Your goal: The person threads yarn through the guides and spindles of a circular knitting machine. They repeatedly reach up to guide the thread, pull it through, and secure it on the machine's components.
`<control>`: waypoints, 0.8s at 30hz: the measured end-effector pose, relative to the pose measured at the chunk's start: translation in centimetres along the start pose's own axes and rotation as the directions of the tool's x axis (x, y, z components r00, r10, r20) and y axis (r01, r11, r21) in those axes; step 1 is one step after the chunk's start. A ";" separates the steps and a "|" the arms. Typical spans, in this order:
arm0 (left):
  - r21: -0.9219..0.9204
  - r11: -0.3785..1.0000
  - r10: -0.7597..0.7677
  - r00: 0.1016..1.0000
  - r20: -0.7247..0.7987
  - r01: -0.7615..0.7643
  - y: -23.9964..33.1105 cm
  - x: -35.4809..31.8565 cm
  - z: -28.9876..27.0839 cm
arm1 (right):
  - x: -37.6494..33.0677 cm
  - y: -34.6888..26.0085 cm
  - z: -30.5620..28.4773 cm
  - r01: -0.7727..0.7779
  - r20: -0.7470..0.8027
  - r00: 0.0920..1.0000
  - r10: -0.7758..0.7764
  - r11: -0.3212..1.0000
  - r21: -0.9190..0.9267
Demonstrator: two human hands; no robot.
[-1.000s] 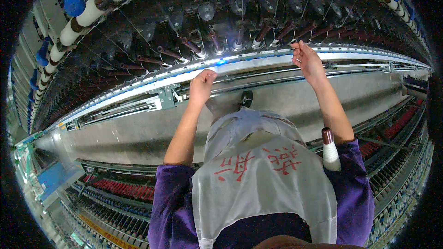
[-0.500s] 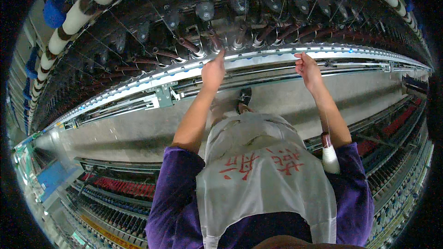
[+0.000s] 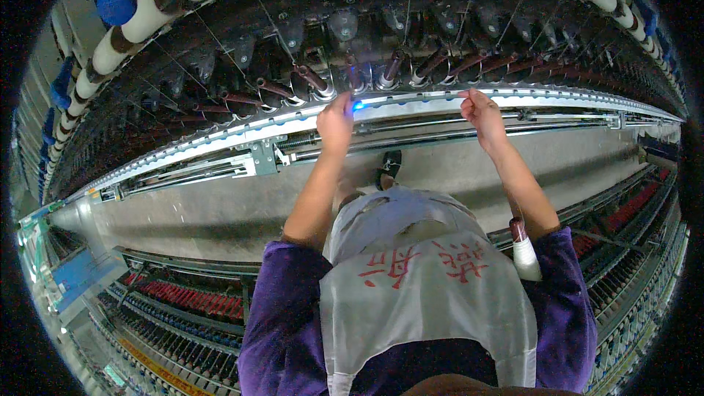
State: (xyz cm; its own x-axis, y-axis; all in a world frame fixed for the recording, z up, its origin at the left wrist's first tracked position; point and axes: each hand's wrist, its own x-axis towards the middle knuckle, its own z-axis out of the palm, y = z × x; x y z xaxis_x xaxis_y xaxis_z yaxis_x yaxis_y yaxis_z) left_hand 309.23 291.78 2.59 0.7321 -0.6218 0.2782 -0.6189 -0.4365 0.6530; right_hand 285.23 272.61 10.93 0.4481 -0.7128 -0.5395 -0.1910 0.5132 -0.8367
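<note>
Two hands are up at the machine rail (image 3: pixel 411 106). My left hand (image 3: pixel 336 121) has its fingers bunched together at the rail's front edge, just beside a small blue light (image 3: pixel 358 105). My right hand (image 3: pixel 480 111) pinches something thin at the same edge, too fine to make out. Bare spindles (image 3: pixel 312 78) stand just behind. A white bobbin (image 3: pixel 523 253) sits beside my right elbow, against my grey apron (image 3: pixel 425 301).

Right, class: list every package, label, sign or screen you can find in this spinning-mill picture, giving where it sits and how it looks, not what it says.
Red marking: on the chest of the pale grey apron, two groups of red brush-like characters.
Yellow strip: lower left, along the machine row behind, a long narrow band with small dark marks.
Blue indicator light: on the machine rail by the left hand, small and glowing.
No packages or screens show.
</note>
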 end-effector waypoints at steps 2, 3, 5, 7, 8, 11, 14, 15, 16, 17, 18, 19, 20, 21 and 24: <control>0.038 0.987 -0.160 0.963 0.217 0.156 -0.3 -0.6 -1.7 | -0.7 -0.7 0.8 0.043 0.002 0.999 -0.043 0.999 -0.022; 0.060 0.971 -0.237 0.915 0.325 0.231 -0.2 -0.7 -2.7 | -1.2 -0.9 1.3 0.103 0.050 0.994 -0.100 0.993 -0.053; -0.200 0.781 -0.394 0.716 0.577 0.591 0.6 -1.1 -4.8 | -2.6 -1.1 2.6 0.225 0.152 0.966 -0.208 0.969 -0.105; -0.447 0.484 -0.406 0.646 0.647 0.752 2.3 -0.6 -6.6 | -3.7 -1.3 4.3 0.317 0.366 0.900 -0.237 0.932 -0.176; -0.563 0.409 -0.406 0.696 0.592 0.718 3.4 0.0 -7.2 | -4.0 -1.1 5.4 0.374 0.450 0.860 -0.242 0.899 -0.230; -0.809 0.321 -0.384 0.848 0.365 0.493 7.1 2.9 -8.0 | -3.8 -0.5 9.2 0.437 0.576 0.791 -0.205 0.849 -0.297; -0.869 0.323 -0.395 0.888 0.237 0.375 10.0 5.5 -7.1 | -2.4 0.0 12.3 0.522 0.637 0.754 -0.161 0.736 -0.431; -0.888 0.366 -0.314 0.935 0.166 0.280 10.5 6.0 -6.6 | -2.0 0.0 12.8 0.559 0.653 0.743 -0.145 0.671 -0.487; -0.854 0.455 -0.268 0.953 0.138 0.251 10.7 6.3 -6.0 | -1.8 -0.1 13.1 0.604 0.662 0.727 -0.179 0.625 -0.495; -0.764 0.587 -0.232 0.960 0.159 0.268 10.4 6.2 -5.6 | -1.7 -0.3 13.1 0.608 0.651 0.734 -0.196 0.618 -0.499; -0.605 0.781 -0.113 0.988 0.104 0.153 10.0 5.7 -5.3 | -1.9 -0.6 12.9 0.611 0.640 0.739 -0.213 0.612 -0.502; -0.408 0.913 0.035 0.997 0.069 -0.004 9.3 5.0 -5.0 | -2.3 -1.0 12.5 0.614 0.628 0.743 -0.229 0.606 -0.505; -0.419 0.908 0.080 0.985 0.154 -0.008 8.3 4.1 -4.8 | -2.9 -1.5 11.8 0.597 0.627 0.747 -0.222 0.639 -0.485; -0.351 0.934 0.016 0.978 0.209 0.060 7.1 2.9 -4.9 | -3.7 -2.0 11.2 0.570 0.594 0.770 -0.234 0.671 -0.474; -0.183 0.949 -0.197 0.934 0.297 0.258 2.8 -0.9 -5.8 | -6.4 -3.6 9.1 0.554 0.546 0.793 -0.271 0.693 -0.461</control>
State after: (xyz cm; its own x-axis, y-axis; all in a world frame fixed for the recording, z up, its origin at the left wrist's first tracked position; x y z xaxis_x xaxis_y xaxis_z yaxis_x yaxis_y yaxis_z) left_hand 308.50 294.88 8.29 0.7216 -0.6879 -0.0778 -0.3459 -0.4556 0.8202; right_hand 291.01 279.63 18.27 0.8836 -0.4436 -0.1501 -0.2869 -0.2595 -0.9221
